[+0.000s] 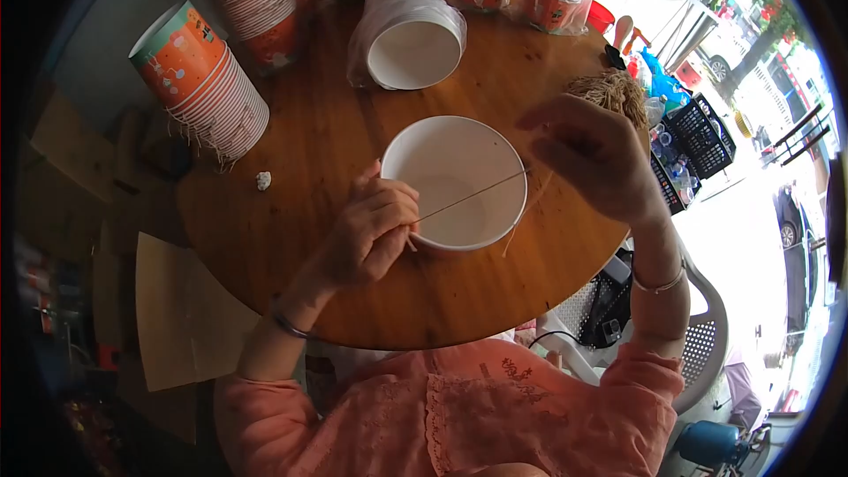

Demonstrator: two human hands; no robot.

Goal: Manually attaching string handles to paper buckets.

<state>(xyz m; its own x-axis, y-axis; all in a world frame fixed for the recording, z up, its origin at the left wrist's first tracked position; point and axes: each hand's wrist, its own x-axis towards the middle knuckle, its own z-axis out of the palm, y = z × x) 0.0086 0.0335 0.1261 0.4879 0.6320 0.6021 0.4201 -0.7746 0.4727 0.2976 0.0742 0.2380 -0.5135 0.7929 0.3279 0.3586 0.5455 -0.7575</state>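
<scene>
A white paper bucket (455,146) stands on the round wooden table in front of me, its mouth facing up. My left hand (375,225) is closed against the bucket's near left side, pinching a thin string (473,197) at the rim. From there the string crosses the mouth to the right rim, where a loose strand hangs down outside. My right hand (605,159) is raised just beyond that rim with its fingers bent. Motion blurs those fingertips, so whether they hold the strand cannot be made out.
A leaning stack of orange-printed paper buckets (208,79) with strings hanging off stands at left, near a small white lump (263,181). Bagged bucket stacks (415,49) line the back. A bundle of tan strings (609,88) lies at the right edge, beside a black crate (702,137).
</scene>
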